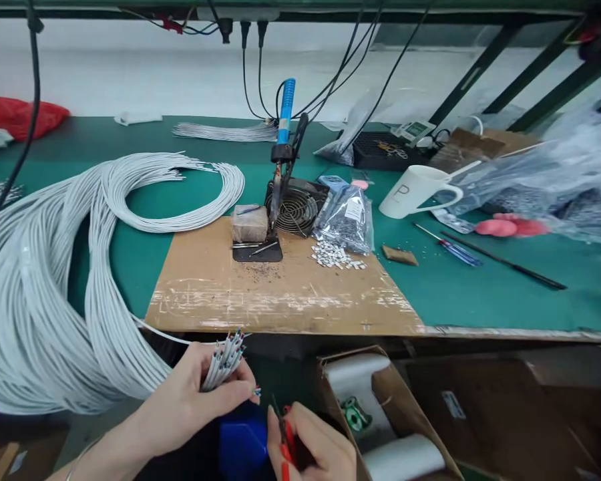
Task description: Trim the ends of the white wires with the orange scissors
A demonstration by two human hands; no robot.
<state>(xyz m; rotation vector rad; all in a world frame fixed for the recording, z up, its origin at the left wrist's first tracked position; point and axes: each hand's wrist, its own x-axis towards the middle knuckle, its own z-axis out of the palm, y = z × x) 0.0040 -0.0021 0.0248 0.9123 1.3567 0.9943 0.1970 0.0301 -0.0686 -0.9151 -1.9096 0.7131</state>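
My left hand (200,397) is wrapped round a bundle of white cable ends (224,361) with coloured wire tips sticking up. One tip pokes out by my thumb, close to the cutters. In my right hand (325,444) are small red-handled cutters (286,434), their dark jaws pointing up and left, just below the left fingertips. Long coils of white cable (45,287) cover the left of the bench and hang past its front edge. A blue-handled soldering iron (286,110) stands tip down behind a brown block (250,223).
A cardboard sheet (280,307) lies on the green bench, with small white connectors (336,256) and a plastic bag (348,217). To the right are a white mug (413,190), a screwdriver (455,250) and a black rod (511,264). Below stands an open carton (411,421).
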